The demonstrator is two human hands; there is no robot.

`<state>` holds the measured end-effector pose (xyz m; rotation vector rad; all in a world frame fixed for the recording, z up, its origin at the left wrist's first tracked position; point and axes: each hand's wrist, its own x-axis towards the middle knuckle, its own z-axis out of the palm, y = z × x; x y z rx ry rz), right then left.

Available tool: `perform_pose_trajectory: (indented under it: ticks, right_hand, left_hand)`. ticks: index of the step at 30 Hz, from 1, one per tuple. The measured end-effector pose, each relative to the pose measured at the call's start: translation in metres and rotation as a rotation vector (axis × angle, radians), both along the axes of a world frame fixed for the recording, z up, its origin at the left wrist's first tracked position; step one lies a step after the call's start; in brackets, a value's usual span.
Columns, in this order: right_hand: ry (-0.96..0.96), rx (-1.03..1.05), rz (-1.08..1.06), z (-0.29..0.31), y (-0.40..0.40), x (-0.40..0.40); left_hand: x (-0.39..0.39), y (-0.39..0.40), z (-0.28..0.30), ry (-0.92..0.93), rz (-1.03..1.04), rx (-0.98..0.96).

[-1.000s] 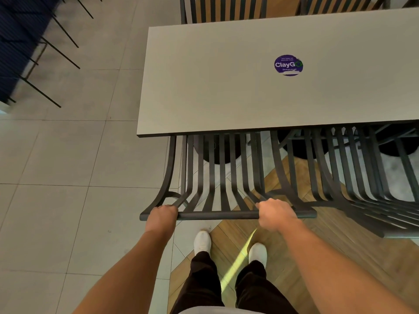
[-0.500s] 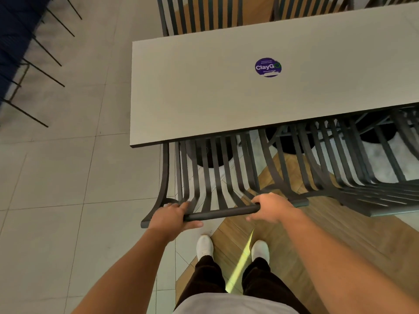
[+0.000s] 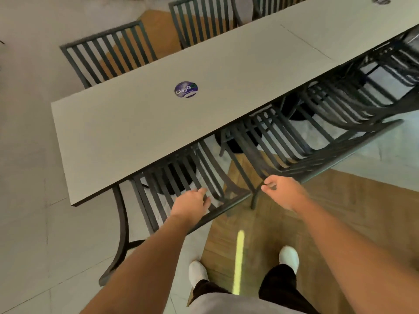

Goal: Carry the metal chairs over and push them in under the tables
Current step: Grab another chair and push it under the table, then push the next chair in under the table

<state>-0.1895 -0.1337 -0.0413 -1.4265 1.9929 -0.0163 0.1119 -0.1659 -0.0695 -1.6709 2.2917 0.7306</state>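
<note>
A dark metal slatted chair (image 3: 156, 200) stands pushed in under the near edge of the long grey table (image 3: 140, 132), its back rail toward me. My left hand (image 3: 192, 203) hovers over the chair's back slats with its fingers loosely curled and grips nothing. To the right, my right hand (image 3: 283, 192) hangs off the end of the rail with fingers loosely bent and holds nothing.
Another metal chair (image 3: 322, 141) sits tucked under the table to the right. Two more chairs (image 3: 108, 55) (image 3: 199, 21) stand on the far side. A second table (image 3: 353, 26) adjoins at the right. A purple sticker (image 3: 186, 89) lies on the tabletop. Grey tile floor lies to the left.
Both hands have let go of the chair's top rail and lifted off it. The view has swung, so the table now runs diagonally.
</note>
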Motion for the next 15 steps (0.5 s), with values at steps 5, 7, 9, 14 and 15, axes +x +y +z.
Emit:
perform_pose_trajectory:
  ticks: [5,7,9,14,15]
  right_hand:
    - [0.078,-0.087,-0.019,0.003,-0.001,-0.115]
    - [0.086,-0.15,-0.021,0.003,-0.003,-0.157]
    - [0.084,-0.179,-0.017,0.004,-0.005,-0.196]
    - [0.083,-0.151,0.088,0.005,-0.021,-0.273]
    - [0.081,-0.14,0.098,0.007,-0.026,-0.285]
  left_hand:
    - [-0.102,-0.008,0.001,0.065,0.055,-0.047]
    - [-0.145,-0.004,0.003,0.071,0.092,-0.066]
    - [-0.187,0.001,0.004,0.072,0.123,-0.068]
    - [-0.275,0.009,-0.003,0.113,0.144,-0.048]
    - [-0.287,0.008,-0.004,0.114,0.128,-0.035]
